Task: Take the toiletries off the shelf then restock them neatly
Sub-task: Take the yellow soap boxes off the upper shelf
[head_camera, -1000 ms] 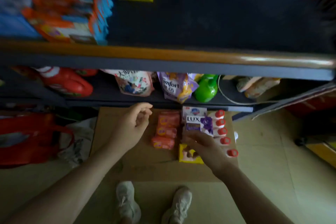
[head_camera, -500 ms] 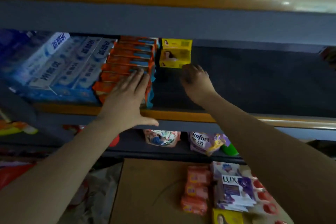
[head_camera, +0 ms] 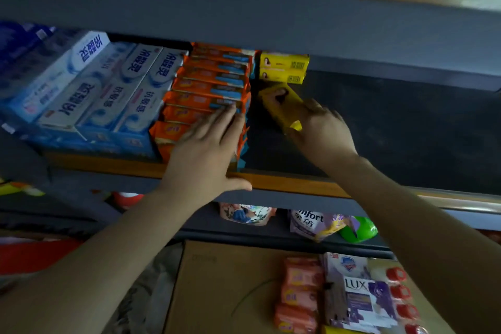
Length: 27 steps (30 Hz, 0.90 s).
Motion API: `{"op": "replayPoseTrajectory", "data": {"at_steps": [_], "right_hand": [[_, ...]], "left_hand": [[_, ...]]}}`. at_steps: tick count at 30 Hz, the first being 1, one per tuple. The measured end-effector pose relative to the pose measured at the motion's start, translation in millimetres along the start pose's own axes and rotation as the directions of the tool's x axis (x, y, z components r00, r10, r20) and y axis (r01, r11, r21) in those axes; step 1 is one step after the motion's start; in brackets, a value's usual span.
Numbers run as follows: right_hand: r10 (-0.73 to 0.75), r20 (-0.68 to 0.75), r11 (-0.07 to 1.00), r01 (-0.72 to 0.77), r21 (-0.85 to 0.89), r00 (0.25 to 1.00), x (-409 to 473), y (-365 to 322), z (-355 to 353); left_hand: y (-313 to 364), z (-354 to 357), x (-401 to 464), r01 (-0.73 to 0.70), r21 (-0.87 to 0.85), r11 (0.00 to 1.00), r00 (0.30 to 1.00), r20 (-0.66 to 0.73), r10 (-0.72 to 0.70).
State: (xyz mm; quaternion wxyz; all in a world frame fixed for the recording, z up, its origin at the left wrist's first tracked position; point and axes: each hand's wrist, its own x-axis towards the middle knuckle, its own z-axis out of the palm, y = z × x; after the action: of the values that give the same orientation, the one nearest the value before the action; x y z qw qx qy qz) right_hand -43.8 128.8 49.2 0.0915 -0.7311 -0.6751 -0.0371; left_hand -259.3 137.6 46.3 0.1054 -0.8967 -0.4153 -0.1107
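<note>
On shelf [head_camera: 284, 183]: right hand [head_camera: 322, 130], fingers curled, holds yellow soap box [head_camera: 280, 104] below two stacked ones [head_camera: 283, 67]; left hand [head_camera: 206, 154], fingers straight, presses orange packs [head_camera: 208, 89].

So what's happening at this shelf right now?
A person is restocking toiletries. Their right hand holds a yellow soap box tilted over the dark shelf, just in front of two yellow boxes already stacked at the back. Their left hand rests flat against the stack of orange packs next to the toothpaste boxes. More soaps wait on the cardboard box below.
</note>
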Motion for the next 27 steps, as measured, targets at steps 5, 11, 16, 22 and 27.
{"op": "replayPoseTrajectory", "data": {"at_steps": [5,11,16,22,27], "right_hand": [[0.33,0.169,0.897,-0.364,0.249,0.929,12,-6,2],[0.398,0.254,0.853,-0.457,0.251,0.882,17,-11,9],[0.21,0.028,0.815,-0.191,0.547,0.977,-39,-3,-31],[0.011,-0.017,0.577,0.008,0.817,1.0,-120,-8,-59],[0.037,0.048,0.48,-0.06,0.875,0.998,-169,-12,-40]], "left_hand": [[3,-1,2,0.029,-0.005,1.0,0.999,-0.017,-0.029],[4,-5,2,0.028,-0.032,0.999,0.999,0.036,-0.027],[10,-20,2,0.148,-0.358,0.922,0.988,0.094,-0.122],[68,-78,-18,0.309,-0.937,0.166,0.946,0.286,-0.151],[99,-79,-39,0.3,-0.89,0.343,0.951,0.252,-0.178]]}}
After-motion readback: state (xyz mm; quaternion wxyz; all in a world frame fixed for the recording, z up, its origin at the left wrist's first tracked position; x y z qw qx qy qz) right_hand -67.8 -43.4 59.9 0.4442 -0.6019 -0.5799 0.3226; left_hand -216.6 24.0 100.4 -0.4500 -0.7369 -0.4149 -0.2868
